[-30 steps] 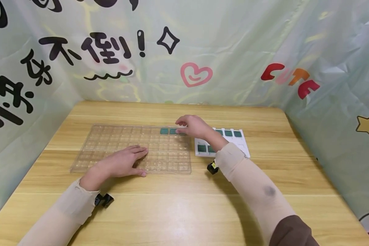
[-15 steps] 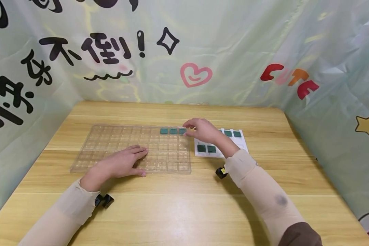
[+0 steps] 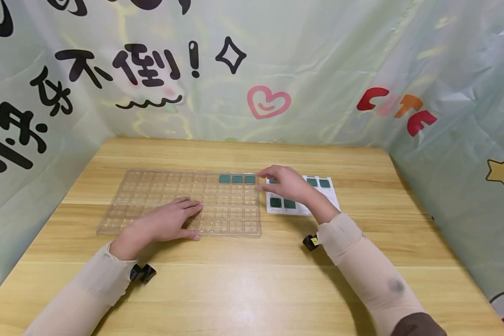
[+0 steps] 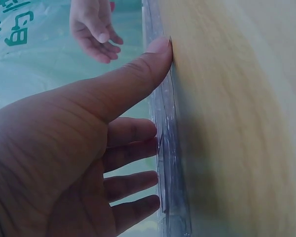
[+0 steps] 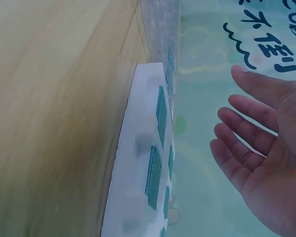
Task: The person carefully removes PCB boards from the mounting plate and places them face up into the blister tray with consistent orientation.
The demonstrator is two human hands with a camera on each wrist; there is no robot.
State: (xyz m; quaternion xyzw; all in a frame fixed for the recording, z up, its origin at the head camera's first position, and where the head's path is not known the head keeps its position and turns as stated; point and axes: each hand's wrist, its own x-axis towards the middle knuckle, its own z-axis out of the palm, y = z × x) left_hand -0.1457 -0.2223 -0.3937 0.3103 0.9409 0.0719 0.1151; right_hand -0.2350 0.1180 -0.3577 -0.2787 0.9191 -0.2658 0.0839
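Note:
A clear plastic compartment tray (image 3: pixel 231 219) lies on the table, with three small green square chips (image 3: pixel 237 179) in its far right row. My left hand (image 3: pixel 161 223) rests on the tray with its fingers extended. In the left wrist view, the thumb (image 4: pixel 138 71) touches the near edge. Raised over the gap between the tray and a white holder (image 3: pixel 325 198), my right hand (image 3: pixel 290 184) has loosely bent fingers and holds nothing. Several green chips (image 3: pixel 276 202) sit in the holder, some hidden behind that hand; the right wrist view shows them (image 5: pixel 153 177) edge-on.
The wooden table (image 3: pixel 243 284) spreads in front of both hands. A printed curtain (image 3: pixel 319 70) stands along the back and sides. Small black cameras are strapped at the left wrist (image 3: pixel 143 273) and right wrist (image 3: pixel 311 241).
My right hand has moved right, off the tray's far right corner toward the white holder, uncovering the third green chip in the row. The left hand has stayed still.

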